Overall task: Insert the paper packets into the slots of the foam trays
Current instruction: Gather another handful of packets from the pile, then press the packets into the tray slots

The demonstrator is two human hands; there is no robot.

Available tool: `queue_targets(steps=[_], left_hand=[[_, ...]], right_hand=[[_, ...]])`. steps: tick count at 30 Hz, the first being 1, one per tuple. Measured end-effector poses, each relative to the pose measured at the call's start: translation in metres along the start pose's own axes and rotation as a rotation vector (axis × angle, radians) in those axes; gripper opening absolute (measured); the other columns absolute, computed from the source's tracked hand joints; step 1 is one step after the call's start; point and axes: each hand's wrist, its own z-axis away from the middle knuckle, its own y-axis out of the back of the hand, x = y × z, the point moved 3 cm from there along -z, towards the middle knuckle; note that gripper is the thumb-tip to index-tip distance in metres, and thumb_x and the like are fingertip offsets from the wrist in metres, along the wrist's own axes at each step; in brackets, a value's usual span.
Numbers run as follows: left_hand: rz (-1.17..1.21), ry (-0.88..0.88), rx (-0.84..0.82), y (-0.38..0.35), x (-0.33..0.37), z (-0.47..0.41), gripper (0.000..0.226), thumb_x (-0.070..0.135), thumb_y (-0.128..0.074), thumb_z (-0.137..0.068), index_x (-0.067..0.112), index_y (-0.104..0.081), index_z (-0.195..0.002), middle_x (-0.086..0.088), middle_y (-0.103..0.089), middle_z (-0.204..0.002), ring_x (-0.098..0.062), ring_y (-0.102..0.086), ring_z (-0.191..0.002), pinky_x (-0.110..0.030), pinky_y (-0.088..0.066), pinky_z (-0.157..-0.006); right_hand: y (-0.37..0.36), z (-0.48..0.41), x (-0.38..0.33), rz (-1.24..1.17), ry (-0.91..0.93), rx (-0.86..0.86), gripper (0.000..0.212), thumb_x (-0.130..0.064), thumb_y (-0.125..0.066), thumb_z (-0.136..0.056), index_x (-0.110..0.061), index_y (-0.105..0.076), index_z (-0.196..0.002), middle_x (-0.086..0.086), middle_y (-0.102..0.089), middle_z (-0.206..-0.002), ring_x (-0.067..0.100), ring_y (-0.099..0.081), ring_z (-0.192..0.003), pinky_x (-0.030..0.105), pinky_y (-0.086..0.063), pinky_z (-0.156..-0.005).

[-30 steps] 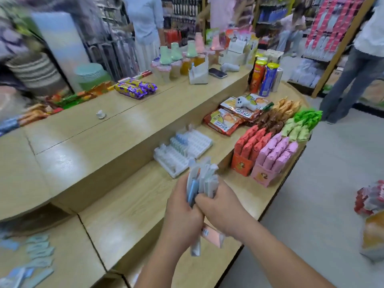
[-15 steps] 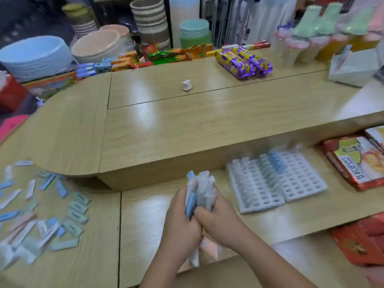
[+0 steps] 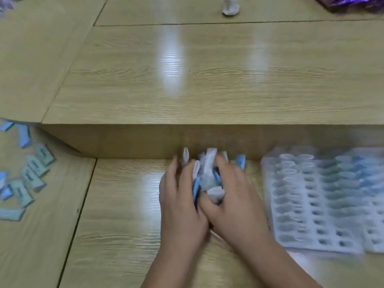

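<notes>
both hands meet over the lower counter (image 3: 124, 235), just in front of the raised step (image 3: 187, 80). left hand (image 3: 180, 200) and right hand (image 3: 236, 200) clasp one bundle of paper packets (image 3: 208, 175) between them, fingers wrapped on either side, packet ends standing up above the fingertips. foam trays (image 3: 311, 215) lie flat just right of the right hand; motion blur hides how many slots are filled. loose packets (image 3: 31, 175) lie scattered at far left, well apart. small white object (image 3: 230, 7) and purple wrappers (image 3: 353, 3) sit on the raised step's far side.
</notes>
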Motion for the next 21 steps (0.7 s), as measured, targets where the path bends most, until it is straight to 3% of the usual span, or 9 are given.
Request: queue_targets(steps=[3,7,9,11,13,15,17,19,21], left_hand=[[-0.052,0.008,0.055,-0.003,-0.008,0.0,0.07,0.013,-0.066,-0.083,0.026,-0.038,-0.146,-0.001,-0.028,-0.158,-0.017,-0.022,-0.148,-0.043,-0.027,-0.117],[-0.017,0.029,-0.005,-0.003,-0.009,0.001,0.075,0.019,-0.065,-0.085,0.037,-0.028,-0.147,0.007,-0.015,-0.162,-0.02,-0.012,-0.152,-0.052,-0.028,-0.117],[0.049,0.025,-0.005,0.0,-0.008,0.001,0.074,0.028,-0.064,-0.084,0.041,-0.026,-0.146,0.014,-0.013,-0.162,-0.016,-0.008,-0.153,-0.045,-0.026,-0.119],[0.13,0.02,0.022,0.006,-0.004,0.001,0.069,0.038,-0.058,-0.083,0.044,-0.028,-0.145,0.017,-0.015,-0.161,-0.013,-0.009,-0.153,-0.024,-0.022,-0.118],[0.202,0.005,0.062,0.013,0.0,0.003,0.059,0.036,-0.054,-0.086,0.047,-0.034,-0.141,0.017,-0.018,-0.161,-0.01,-0.013,-0.152,-0.015,-0.021,-0.115],[0.252,0.021,0.1,0.023,-0.001,0.006,0.055,0.028,-0.052,-0.091,0.054,-0.034,-0.136,0.017,-0.024,-0.16,-0.009,-0.021,-0.149,-0.03,-0.028,-0.116],[0.251,0.104,0.12,0.035,-0.004,0.01,0.058,0.022,-0.053,-0.092,0.059,-0.034,-0.133,0.014,-0.035,-0.154,-0.018,-0.039,-0.141,-0.046,-0.041,-0.11],[0.159,0.158,0.154,0.048,-0.008,0.018,0.05,0.021,-0.057,-0.092,0.055,-0.043,-0.126,0.017,-0.045,-0.139,-0.018,-0.048,-0.131,-0.029,-0.046,-0.103],[0.017,0.208,0.165,0.058,-0.014,0.028,0.034,0.03,-0.062,-0.087,0.046,-0.051,-0.115,0.027,-0.044,-0.123,-0.011,-0.051,-0.119,-0.011,-0.044,-0.086]], right_hand=[[-0.001,0.002,0.005,0.101,0.011,0.078,0.078,-0.056,-0.051,-0.075,-0.036,-0.027,-0.147,-0.008,-0.047,-0.135,0.022,-0.048,-0.117,0.037,-0.044,-0.094],[0.002,0.006,0.014,0.021,-0.018,0.083,0.087,-0.063,-0.05,-0.076,-0.026,-0.028,-0.152,-0.004,-0.04,-0.146,0.018,-0.04,-0.134,0.037,-0.036,-0.109],[0.005,0.008,0.015,-0.063,-0.016,0.082,0.087,-0.063,-0.052,-0.078,-0.025,-0.027,-0.152,-0.006,-0.035,-0.15,0.013,-0.034,-0.138,0.039,-0.034,-0.112],[0.009,0.012,0.013,-0.133,0.007,0.093,0.079,-0.059,-0.053,-0.083,-0.025,-0.03,-0.15,-0.008,-0.032,-0.152,0.008,-0.029,-0.142,0.036,-0.031,-0.115],[0.015,0.016,0.012,-0.149,0.022,0.108,0.063,-0.048,-0.053,-0.09,-0.026,-0.036,-0.147,-0.01,-0.029,-0.155,0.002,-0.022,-0.145,0.023,-0.025,-0.116],[0.021,0.022,0.011,-0.095,0.046,0.096,0.05,-0.031,-0.056,-0.095,-0.026,-0.043,-0.143,-0.012,-0.028,-0.157,0.002,-0.021,-0.146,0.017,-0.022,-0.112],[0.025,0.03,0.011,0.026,0.089,0.087,0.045,-0.015,-0.06,-0.092,-0.02,-0.051,-0.136,-0.004,-0.039,-0.151,0.011,-0.034,-0.141,0.021,-0.027,-0.11],[0.027,0.039,0.01,0.134,0.118,0.095,0.041,-0.01,-0.066,-0.086,-0.014,-0.059,-0.126,0.002,-0.052,-0.133,0.021,-0.048,-0.122,0.021,-0.031,-0.099],[0.028,0.046,0.009,0.214,0.11,0.111,0.039,-0.015,-0.071,-0.081,-0.012,-0.063,-0.119,0.005,-0.055,-0.116,0.027,-0.054,-0.106,0.023,-0.034,-0.088]])
